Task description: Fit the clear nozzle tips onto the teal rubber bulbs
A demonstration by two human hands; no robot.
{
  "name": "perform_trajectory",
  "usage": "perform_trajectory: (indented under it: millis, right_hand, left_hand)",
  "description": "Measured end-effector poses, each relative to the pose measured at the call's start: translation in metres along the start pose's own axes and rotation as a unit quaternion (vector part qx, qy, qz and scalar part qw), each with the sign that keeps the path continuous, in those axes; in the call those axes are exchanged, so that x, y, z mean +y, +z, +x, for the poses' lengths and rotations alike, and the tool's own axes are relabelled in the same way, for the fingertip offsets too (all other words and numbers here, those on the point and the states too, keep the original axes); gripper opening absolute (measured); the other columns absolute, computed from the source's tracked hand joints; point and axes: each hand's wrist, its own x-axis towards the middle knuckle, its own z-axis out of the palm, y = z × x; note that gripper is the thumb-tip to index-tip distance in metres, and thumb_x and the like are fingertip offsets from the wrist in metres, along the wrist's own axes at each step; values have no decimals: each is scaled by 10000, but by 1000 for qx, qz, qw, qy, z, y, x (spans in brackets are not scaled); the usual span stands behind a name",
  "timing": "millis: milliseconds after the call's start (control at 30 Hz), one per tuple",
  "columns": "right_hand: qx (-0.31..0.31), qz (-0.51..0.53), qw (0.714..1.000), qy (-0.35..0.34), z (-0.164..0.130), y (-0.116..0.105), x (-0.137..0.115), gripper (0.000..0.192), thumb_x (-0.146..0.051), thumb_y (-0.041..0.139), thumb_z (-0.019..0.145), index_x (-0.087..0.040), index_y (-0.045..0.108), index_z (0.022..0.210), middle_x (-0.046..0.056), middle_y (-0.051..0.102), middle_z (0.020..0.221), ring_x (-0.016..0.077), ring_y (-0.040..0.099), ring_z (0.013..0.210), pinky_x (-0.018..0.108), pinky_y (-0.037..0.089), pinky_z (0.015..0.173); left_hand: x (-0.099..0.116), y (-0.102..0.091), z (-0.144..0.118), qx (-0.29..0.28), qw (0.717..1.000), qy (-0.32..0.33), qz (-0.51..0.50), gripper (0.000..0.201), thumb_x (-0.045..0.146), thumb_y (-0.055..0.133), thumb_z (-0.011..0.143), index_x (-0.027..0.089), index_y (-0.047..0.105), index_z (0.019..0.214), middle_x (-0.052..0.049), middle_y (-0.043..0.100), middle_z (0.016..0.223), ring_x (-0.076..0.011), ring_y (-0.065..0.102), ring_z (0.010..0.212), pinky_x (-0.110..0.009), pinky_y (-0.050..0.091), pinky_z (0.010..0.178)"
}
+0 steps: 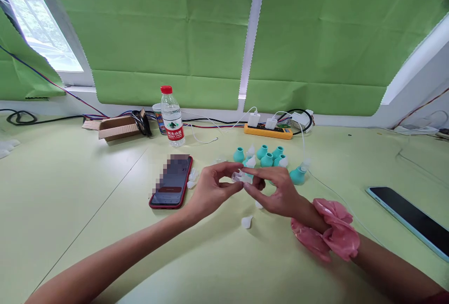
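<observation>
My left hand [215, 187] pinches a small clear plastic tube-like piece [237, 177] between thumb and fingertips. My right hand [275, 194], with a pink scrunchie [331, 231] at its wrist, closes thumb and index finger on a whitish translucent tip [247, 177] at the right end of that piece. The two sets of fingertips nearly meet and partly cover the join. Just behind the hands stand several teal rubber bulbs [267, 159], some with whitish tips by them. One teal bulb [297, 176] at the right bears a clear fitting. A loose whitish tip [247, 222] lies nearer to me.
A red-edged phone [171, 182] lies left of my hands, with small translucent pieces [192, 177] beside it. Further back are a water bottle [172, 117], a cup [159, 119], an open cardboard box [121, 127] and a yellow power strip [268, 131] with cables. Another phone [410, 217] lies right.
</observation>
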Motion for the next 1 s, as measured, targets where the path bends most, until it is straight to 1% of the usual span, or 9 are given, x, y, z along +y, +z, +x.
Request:
perform_trajectory:
  millis: [200,267,333,467,500,600,733,833,1000]
  right_hand:
    - [-5,-95,991,98,37,-46,20,205,-316,548,705,-143,648,750,25,619,579,113,528,495,228,436,500]
    - [-52,-169,976,123,52,-57,36,221,-337,552,689,-152,651,760,28,633,621,132,548,530,248,439,536]
    - [-122,-245,948,164,63,-61,53,258,-362,537,689,-157,648,797,34,642,673,157,568,595,258,429,554]
    - [-267,-343,876,211,71,-48,85,399,-400,513,696,-168,574,1015,70,628,899,217,566,816,285,415,646]
    - [-287,-348,867,212,71,-43,93,414,-402,528,683,-170,568,1023,78,619,926,232,557,850,296,412,662]
    - [-324,-347,855,208,71,-28,113,419,-388,587,639,-168,578,996,91,611,938,251,548,881,303,408,672]
    - [-356,-340,849,192,75,-20,131,334,-327,623,639,-144,588,917,90,600,945,207,553,858,284,406,681]
    - [-365,-342,847,181,76,-19,138,271,-270,630,645,-108,586,858,93,599,907,179,554,815,260,399,653]
    - [-376,-358,838,168,75,-18,141,234,-136,653,551,-116,604,779,92,615,825,206,560,767,227,367,552]
  left_hand:
    - [5,1,-2,-44,997,-56,-20,201,108,637,581,113,568,769,-50,565,824,-141,525,746,-249,475,640]
    - [5,0,-1,-45,997,-54,-24,200,93,641,570,120,537,738,-33,553,788,-128,519,717,-239,466,619]
    - [4,-1,0,-45,998,-48,-21,212,87,650,562,124,518,723,-21,545,756,-121,516,701,-232,458,609]
    - [2,-1,0,-44,998,-37,-21,285,118,674,565,123,557,825,-27,568,771,-129,534,722,-248,464,657]
    - [2,0,0,-45,998,-42,-23,330,135,679,570,123,568,881,-36,582,787,-138,541,743,-257,467,672]
    - [3,0,-1,-50,996,-69,-20,386,189,695,573,110,597,939,-71,615,857,-170,549,809,-276,474,706]
    - [3,-3,1,-53,993,-100,-14,361,209,732,519,84,639,844,-93,635,837,-202,561,823,-298,478,727]
    - [3,-5,4,-47,992,-117,-26,330,203,744,491,87,655,787,-90,641,810,-206,567,819,-293,482,721]
    - [2,-7,6,-62,990,-116,-44,392,202,752,478,72,647,833,-87,636,775,-187,565,754,-300,500,678]
